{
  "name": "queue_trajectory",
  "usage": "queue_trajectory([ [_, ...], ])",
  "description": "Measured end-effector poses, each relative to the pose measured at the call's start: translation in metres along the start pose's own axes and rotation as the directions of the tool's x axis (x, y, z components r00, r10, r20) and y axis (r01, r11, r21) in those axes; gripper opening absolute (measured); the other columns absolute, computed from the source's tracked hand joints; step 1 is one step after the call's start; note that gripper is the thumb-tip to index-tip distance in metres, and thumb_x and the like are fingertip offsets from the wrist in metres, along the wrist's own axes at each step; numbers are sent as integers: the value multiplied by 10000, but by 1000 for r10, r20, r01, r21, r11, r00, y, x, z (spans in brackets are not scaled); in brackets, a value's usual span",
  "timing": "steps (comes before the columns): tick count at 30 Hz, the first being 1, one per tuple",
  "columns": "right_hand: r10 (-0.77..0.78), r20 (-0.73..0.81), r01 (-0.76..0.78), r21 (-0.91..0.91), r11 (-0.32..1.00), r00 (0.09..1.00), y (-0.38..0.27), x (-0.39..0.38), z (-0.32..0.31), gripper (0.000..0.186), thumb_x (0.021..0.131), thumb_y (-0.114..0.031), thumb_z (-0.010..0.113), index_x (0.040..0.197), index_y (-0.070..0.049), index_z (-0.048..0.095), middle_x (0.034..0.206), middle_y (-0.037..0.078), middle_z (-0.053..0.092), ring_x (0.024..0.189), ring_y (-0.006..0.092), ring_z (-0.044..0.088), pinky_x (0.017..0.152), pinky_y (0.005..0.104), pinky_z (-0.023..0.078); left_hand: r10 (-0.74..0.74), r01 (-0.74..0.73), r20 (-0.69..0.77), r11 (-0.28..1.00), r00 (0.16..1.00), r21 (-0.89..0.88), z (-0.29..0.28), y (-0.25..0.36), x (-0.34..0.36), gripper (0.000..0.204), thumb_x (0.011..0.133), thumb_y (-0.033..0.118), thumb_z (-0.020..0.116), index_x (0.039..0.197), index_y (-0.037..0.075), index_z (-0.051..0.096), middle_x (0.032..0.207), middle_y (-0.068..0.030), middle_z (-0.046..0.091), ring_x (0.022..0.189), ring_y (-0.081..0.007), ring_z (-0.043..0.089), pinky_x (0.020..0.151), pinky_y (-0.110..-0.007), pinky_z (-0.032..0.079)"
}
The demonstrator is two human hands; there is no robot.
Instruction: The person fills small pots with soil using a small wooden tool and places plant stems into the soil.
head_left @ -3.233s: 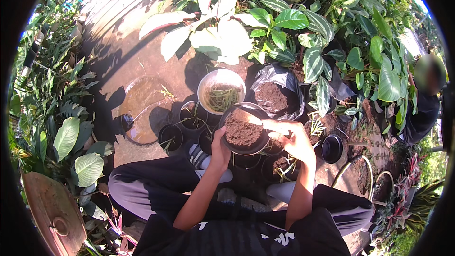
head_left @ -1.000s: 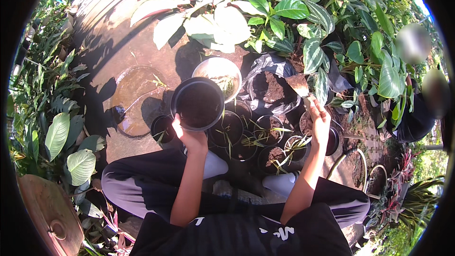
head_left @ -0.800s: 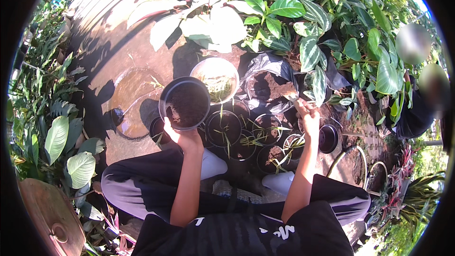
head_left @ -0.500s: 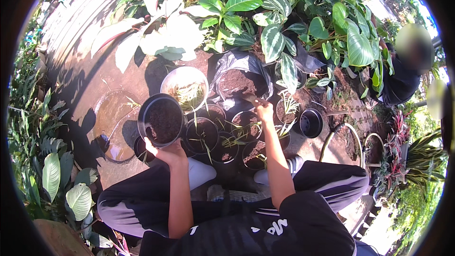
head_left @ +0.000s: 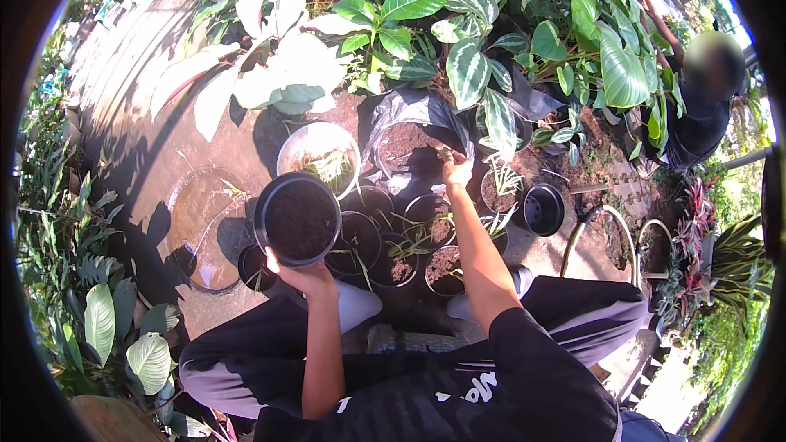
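Note:
My left hand [head_left: 307, 276] is closed around the lower side of a black plant pot [head_left: 297, 219] filled with dark soil, held up and tilted toward me. My right hand [head_left: 456, 170] is at the right side of an open black plastic bag [head_left: 391, 115] of brown soil [head_left: 407, 147]. Its fingers are curled, and what they grip is too small to make out. Several black pots with soil and thin green cuttings stand close together before my legs, among them one pot [head_left: 354, 241] beside the held pot. A white bucket [head_left: 350, 133] of cuttings stands behind the held pot.
A shallow round basin of water [head_left: 192, 196] lies at the left. An unplanted black pot [head_left: 543, 210] and a curved hose [head_left: 571, 237] are on the right. Leafy plants [head_left: 475, 74] overhang the far side. Another person [head_left: 696, 127] is at the far right.
The held pot has moved right and slightly down with my left hand, showing more of its soil. My right hand has lifted slightly at the soil bag. The other person's arm is now raised.

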State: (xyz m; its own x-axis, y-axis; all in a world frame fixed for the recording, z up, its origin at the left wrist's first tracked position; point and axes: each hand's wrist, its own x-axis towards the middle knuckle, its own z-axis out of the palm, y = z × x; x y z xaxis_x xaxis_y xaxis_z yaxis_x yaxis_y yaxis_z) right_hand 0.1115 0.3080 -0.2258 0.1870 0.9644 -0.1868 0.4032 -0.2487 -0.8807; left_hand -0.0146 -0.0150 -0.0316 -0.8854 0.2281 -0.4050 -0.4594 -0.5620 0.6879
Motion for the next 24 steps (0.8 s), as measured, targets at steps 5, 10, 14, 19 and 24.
queue_trajectory([
  [5, 61, -17, -49, 417, 908, 998, 22, 28, 17, 198, 883, -127, 700, 1038, -5, 682, 802, 93, 694, 540, 110, 590, 470, 240, 460, -12, 12, -14, 999, 1000, 32, 0, -5, 0, 658, 929, 582, 431, 1388, 112, 459, 1416, -83, 476, 1295, -260, 467, 1035, -446, 404],
  [10, 74, 55, -91, 495, 864, 996, 38, 7, 37, 230, 893, -135, 702, 1080, -4, 670, 684, 13, 625, 448, 42, 457, 386, 208, 351, 20, -20, 2, 1000, 1000, 8, -2, 1, -1, 646, 921, 571, 443, 1377, 113, 464, 1403, -81, 483, 1287, -258, 471, 1042, -443, 393],
  [14, -20, 61, -14, 501, 865, 998, 38, 2, 40, 223, 909, -130, 681, 1094, -5, 669, 685, 5, 615, 451, 32, 439, 389, 196, 333, 23, -23, 3, 1000, 1000, -4, -6, 2, 0, 634, 926, 564, 452, 1368, 111, 471, 1398, -73, 491, 1283, -246, 475, 1045, -434, 390],
  [19, -117, -64, 134, 459, 878, 991, 39, 31, 37, 211, 915, -116, 678, 1098, -13, 667, 739, 13, 650, 478, 27, 449, 402, 181, 332, -28, 28, 13, 1000, 1000, -14, 0, -10, 0, 597, 938, 543, 462, 1344, 107, 496, 1375, -58, 515, 1267, -227, 490, 1042, -413, 391],
  [24, -11, 223, -113, 534, 838, 975, 24, -2, 25, 230, 907, -97, 675, 1101, 25, 658, 922, 69, 687, 774, 110, 606, 701, 239, 475, 1, -1, -32, 1000, 999, -23, -7, 0, -4, 583, 944, 536, 460, 1338, 109, 504, 1360, -53, 530, 1255, -225, 499, 1035, -406, 395],
])
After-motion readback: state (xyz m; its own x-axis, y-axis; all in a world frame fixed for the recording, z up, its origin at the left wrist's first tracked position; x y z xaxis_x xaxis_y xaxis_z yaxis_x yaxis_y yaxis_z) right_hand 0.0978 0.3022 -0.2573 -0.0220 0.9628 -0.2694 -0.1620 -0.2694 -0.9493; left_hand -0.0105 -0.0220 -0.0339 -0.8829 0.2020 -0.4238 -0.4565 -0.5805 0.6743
